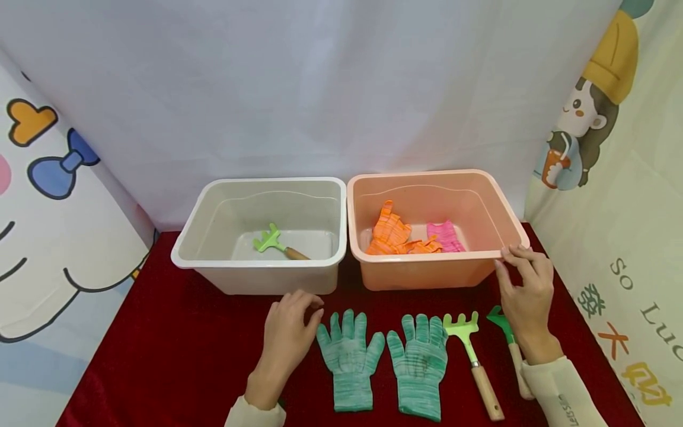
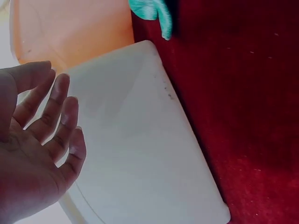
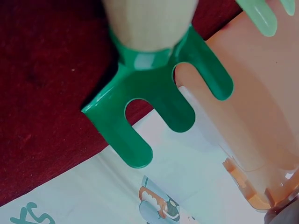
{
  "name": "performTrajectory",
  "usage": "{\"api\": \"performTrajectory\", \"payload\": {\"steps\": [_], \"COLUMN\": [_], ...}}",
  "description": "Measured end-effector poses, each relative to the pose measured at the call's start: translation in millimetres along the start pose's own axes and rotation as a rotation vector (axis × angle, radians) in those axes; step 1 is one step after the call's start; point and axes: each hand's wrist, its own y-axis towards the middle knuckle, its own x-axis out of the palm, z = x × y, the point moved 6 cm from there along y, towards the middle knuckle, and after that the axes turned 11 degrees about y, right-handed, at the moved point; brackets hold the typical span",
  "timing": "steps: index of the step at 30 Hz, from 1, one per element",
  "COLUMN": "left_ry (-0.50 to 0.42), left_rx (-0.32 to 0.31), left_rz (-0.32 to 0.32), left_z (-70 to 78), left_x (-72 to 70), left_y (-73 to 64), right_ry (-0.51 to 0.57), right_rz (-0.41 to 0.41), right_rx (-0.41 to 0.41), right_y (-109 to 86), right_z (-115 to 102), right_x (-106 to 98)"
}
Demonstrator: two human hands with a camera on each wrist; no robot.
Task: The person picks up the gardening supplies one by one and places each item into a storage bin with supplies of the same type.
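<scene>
My right hand [image 1: 528, 290] pinches the front right corner of the peach plastic bin [image 1: 427, 273], fingers over the rim and thumb below it. Under that wrist lies a dark green hand rake [image 3: 149, 88] with a wooden handle, partly hidden in the head view. My left hand [image 1: 290, 329] hovers with loosely bent fingers before the off-white bin [image 1: 272, 279], holding nothing; its palm shows in the left wrist view. Beside it two green knit gloves [image 1: 349, 362] lie flat, the other glove [image 1: 420, 367] to the right. A light green hand rake [image 1: 475, 362] lies between gloves and dark rake.
Inside the off-white bin rests another light green rake [image 1: 272, 240]. Orange gloves [image 1: 389, 231] and a pink knit piece [image 1: 445, 236] lie in the peach bin. Both bins stand side by side on the red cloth [image 1: 160, 356], against a white curtain [image 1: 320, 89].
</scene>
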Motion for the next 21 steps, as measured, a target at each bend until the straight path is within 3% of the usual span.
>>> {"api": "performTrajectory", "payload": {"steps": [10,21], "left_ry": [0.038,0.072], "left_rx": [-0.028,-0.009], "left_rz": [-0.078,-0.211], "left_z": [-5.7,-8.8], "left_x": [10.5,27.1], "left_y": [-8.8,-17.3], "right_ry": [-0.011,-0.017], "right_rz": [0.008,0.007], "right_rx": [0.007,0.007], "right_y": [-0.4,-0.6], "right_z": [0.5,0.5], "right_x": [-0.1,0.2]}}
